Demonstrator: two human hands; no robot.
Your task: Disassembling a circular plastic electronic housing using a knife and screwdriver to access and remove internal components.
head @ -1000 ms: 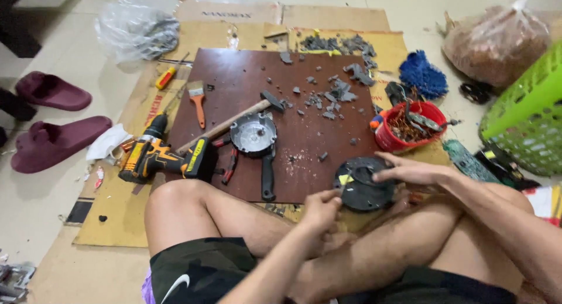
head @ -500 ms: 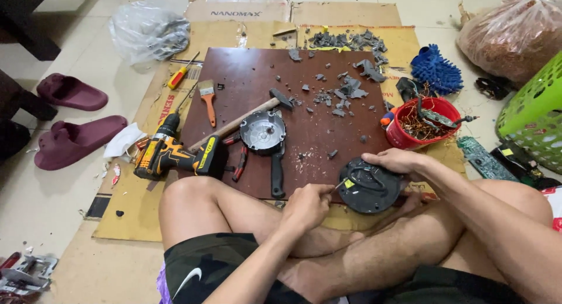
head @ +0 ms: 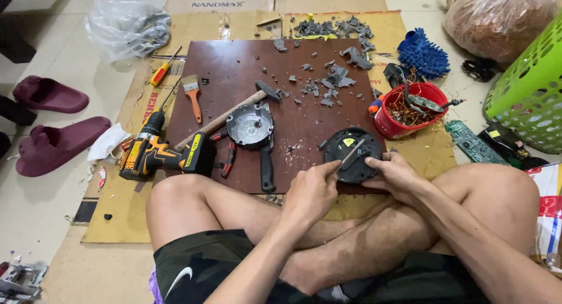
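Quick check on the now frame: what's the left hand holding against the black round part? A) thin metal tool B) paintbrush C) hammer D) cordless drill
A: the left hand pinches a thin metal tool whose tip lies on the black round part, which the right hand steadies; the hammer, paintbrush and cordless drill all lie untouched on the board and cardboard.

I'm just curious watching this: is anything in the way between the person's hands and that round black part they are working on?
Nothing visible is. The right hand grips the round black part at its edge, and the left hand holds a thin metal tool whose tip lies across the part's top. The pliers and the red bowl lie off to the sides.
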